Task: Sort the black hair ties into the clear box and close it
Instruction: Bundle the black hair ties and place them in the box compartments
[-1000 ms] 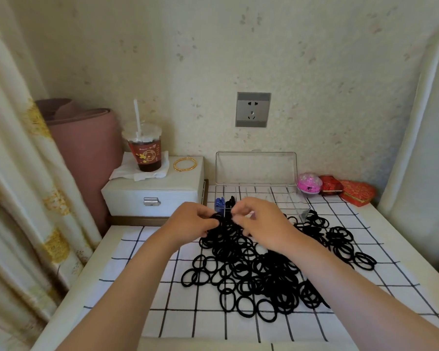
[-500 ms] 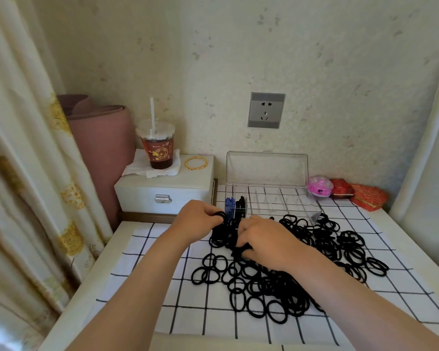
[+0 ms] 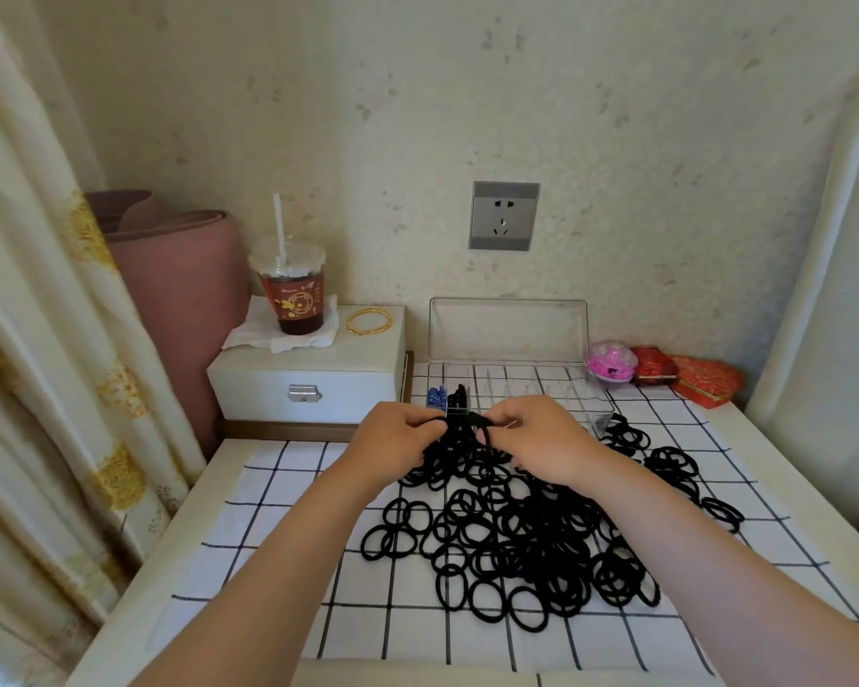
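- the right hand (image 3: 536, 443) comes up off the heap to meet the left hand (image 3: 393, 446); both now pinch one bunch of black hair ties (image 3: 459, 431).
- the bunch hangs just before the open clear box (image 3: 541, 389); most ties lie loose on the cloth (image 3: 279, 538), so the sorting looks early.

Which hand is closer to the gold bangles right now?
Left. The left hand is just in front of the bangles, slightly to their right; the right hand is farther right, in front of the clear box.
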